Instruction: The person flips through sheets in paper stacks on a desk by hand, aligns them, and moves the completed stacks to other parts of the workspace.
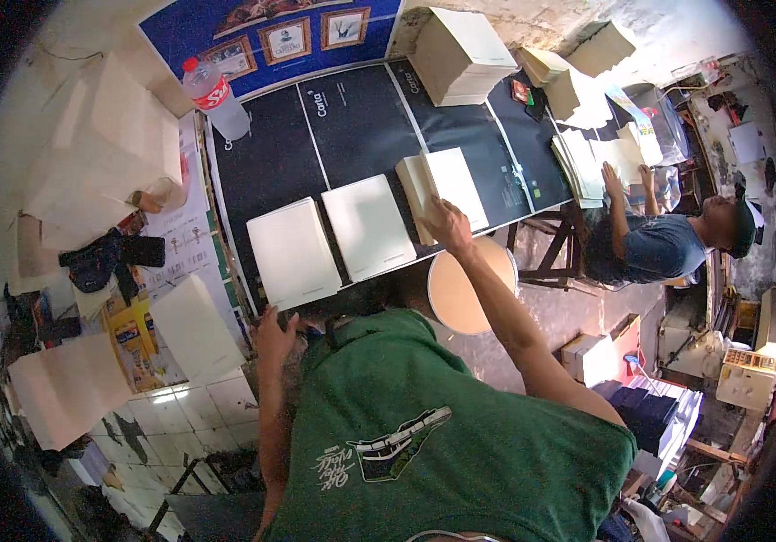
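Three stacks of cream paper sheets lie along the near side of a dark-topped table (266, 163): a left stack (291, 253), a middle stack (370, 226) and a right stack (455, 185). My right hand (448, 226) is on the near part of the right stack, its fingers closed at the edge of the top sheet. The fingertips partly hide that edge. Down by the near corner of the left stack is my left hand (275, 336), thumb and forefinger apart, nothing visible between them. Its other fingers are hard to make out.
A clear bottle with a red cap (216, 99) stands at the far left. Taller paper piles (464, 59) line the back. To the right, another person (663, 244) handles paper at the table. A round stool (471, 289) is under the near edge; loose paper (196, 330) lies at left.
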{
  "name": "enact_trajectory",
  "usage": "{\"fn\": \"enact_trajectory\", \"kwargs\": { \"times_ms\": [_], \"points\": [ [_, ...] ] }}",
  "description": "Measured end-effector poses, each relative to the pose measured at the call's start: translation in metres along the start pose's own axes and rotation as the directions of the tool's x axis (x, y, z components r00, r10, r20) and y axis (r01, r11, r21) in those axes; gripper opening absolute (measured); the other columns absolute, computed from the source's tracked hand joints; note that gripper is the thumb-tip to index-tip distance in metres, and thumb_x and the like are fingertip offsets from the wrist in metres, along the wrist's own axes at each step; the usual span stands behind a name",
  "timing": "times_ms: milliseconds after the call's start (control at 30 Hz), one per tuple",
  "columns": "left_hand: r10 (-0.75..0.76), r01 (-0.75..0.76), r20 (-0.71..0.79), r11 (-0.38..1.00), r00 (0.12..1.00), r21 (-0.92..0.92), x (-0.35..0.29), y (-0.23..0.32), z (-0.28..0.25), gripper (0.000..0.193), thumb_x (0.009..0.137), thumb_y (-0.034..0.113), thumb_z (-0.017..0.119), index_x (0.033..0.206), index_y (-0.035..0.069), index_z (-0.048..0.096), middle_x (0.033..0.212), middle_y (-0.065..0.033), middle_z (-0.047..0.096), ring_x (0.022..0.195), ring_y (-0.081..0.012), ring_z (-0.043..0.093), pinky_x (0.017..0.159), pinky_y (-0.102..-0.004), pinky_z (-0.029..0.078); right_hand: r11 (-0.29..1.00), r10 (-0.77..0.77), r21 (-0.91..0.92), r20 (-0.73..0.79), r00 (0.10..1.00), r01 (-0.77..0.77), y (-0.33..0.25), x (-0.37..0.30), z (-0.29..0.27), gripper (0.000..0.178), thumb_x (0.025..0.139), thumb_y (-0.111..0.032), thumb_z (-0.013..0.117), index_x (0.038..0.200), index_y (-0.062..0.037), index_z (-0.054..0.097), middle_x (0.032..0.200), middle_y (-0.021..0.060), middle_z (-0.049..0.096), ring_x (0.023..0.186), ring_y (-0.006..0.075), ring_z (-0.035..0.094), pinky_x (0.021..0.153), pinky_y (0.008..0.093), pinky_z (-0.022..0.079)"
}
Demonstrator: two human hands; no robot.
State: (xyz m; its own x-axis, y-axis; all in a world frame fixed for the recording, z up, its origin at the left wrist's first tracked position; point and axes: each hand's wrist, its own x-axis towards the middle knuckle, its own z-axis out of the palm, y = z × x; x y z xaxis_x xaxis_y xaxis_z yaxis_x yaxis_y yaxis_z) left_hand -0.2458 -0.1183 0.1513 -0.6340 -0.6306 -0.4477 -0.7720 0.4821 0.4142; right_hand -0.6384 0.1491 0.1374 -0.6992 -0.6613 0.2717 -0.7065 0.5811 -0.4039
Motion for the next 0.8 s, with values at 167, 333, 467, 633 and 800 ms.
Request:
{"fn": "enact_trajectory", "kwargs": {
  "times_ms": [167, 333, 467, 633, 800],
  "points": [
    [-0.025, 0.019, -0.037, 0.989, 0.999, -0.146, -0.007, 0.016, -0.028, 0.067, 0.091, 0.052, 0.062, 0.136, 0.003, 0.053, 0.134, -0.0232, 0.057, 0.125, -0.0395, 0.052, 0.109, -0.0502, 0.036, 0.995, 0.03, -0.094, 0.013, 0.999, -0.028, 0.012, 0.0, 0.011, 0.054, 0.078, -0.029, 0.08, 0.122, -0.0027, 0.062, 0.109, 0.0176, 0.069, 0.094, 0.0349, 0.069, 0.079, 0.0402, 0.057],
    [-0.007, -0.024, -0.181, 0.985, 0.983, -0.169, -0.012, -0.003, -0.022, 0.064, 0.093, 0.053, 0.061, 0.133, 0.004, 0.056, 0.129, -0.0221, 0.061, 0.12, -0.0401, 0.056, 0.105, -0.0509, 0.038, 0.995, 0.027, 0.092, -0.004, 1.0, -0.027, 0.0, 0.006, -0.005, 0.045, 0.081, -0.028, 0.077, 0.12, -0.0085, 0.064, 0.095, 0.0121, 0.07, 0.082, 0.0347, 0.069, 0.073, 0.0426, 0.056],
    [0.023, -0.057, -0.177, 0.98, 0.984, -0.189, -0.013, 0.001, -0.029, 0.064, 0.093, 0.054, 0.06, 0.134, 0.004, 0.056, 0.128, -0.0217, 0.061, 0.119, -0.0398, 0.057, 0.105, -0.0513, 0.037, 0.996, 0.044, 0.072, 0.019, 0.999, -0.045, 0.009, 0.003, -0.006, 0.047, 0.082, -0.02, 0.073, 0.126, -0.0088, 0.062, 0.101, 0.013, 0.07, 0.085, 0.0349, 0.068, 0.074, 0.043, 0.056],
    [-0.018, -0.006, -0.098, 0.973, 0.995, -0.231, -0.013, 0.014, -0.035, 0.067, 0.092, 0.054, 0.061, 0.133, 0.001, 0.056, 0.128, -0.0199, 0.063, 0.121, -0.0348, 0.057, 0.106, -0.0439, 0.041, 0.999, -0.011, 0.054, 0.092, 0.996, 0.006, 0.014, 0.0, -0.008, 0.051, 0.082, -0.012, 0.067, 0.132, -0.0104, 0.058, 0.118, 0.0142, 0.066, 0.094, 0.0372, 0.066, 0.08, 0.044, 0.056],
    [-0.008, -0.017, -0.083, 0.957, 0.997, -0.288, -0.011, 0.015, -0.032, 0.065, 0.093, 0.048, 0.063, 0.135, 0.0, 0.054, 0.131, -0.0232, 0.06, 0.124, -0.0364, 0.056, 0.106, -0.0475, 0.041, 1.0, 0.016, 0.021, 0.064, 0.998, -0.017, 0.009, 0.0, 0.002, 0.052, 0.081, -0.019, 0.072, 0.131, -0.0115, 0.059, 0.12, 0.0141, 0.066, 0.095, 0.0374, 0.066, 0.081, 0.0444, 0.056]
  ]
}}
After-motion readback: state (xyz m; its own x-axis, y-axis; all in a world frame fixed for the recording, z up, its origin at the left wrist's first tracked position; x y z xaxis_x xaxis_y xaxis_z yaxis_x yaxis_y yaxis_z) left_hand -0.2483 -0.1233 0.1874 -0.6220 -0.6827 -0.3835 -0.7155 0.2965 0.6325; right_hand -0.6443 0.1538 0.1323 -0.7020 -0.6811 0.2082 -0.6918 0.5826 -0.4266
